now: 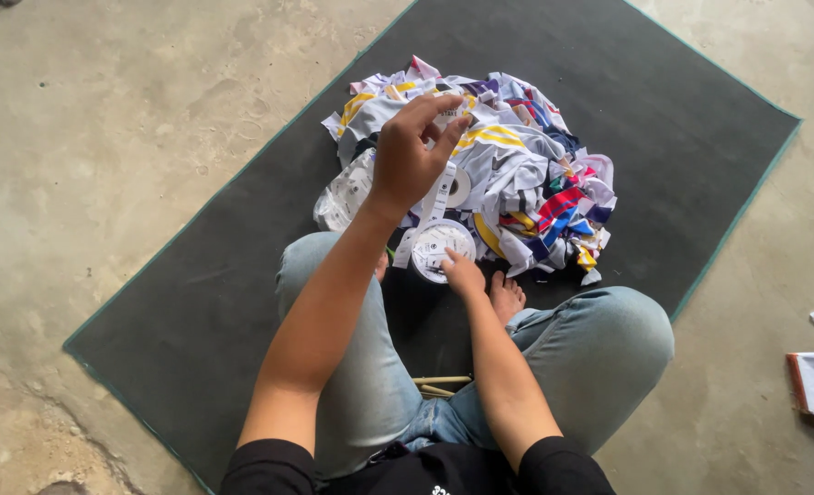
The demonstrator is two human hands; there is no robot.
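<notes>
Head view: left hand (pixel 412 156) pinches a thin white tape strip (pixel 440 192) mid-frame; right hand (pixel 462 272) grips the round white roll (pixel 438 247) beside crumpled striped scraps (pixel 526 174).

dark grey mat (pixel 196 302), multicoloured striped scraps (pixel 526 183)

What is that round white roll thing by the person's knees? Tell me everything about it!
The white ribbon roll is a flat round spool of tape with small dark print. It lies at the near edge of the fabric scrap pile on the dark mat. The right hand touches its lower edge. A strip runs up from it to the raised left hand, which pinches it.
</notes>
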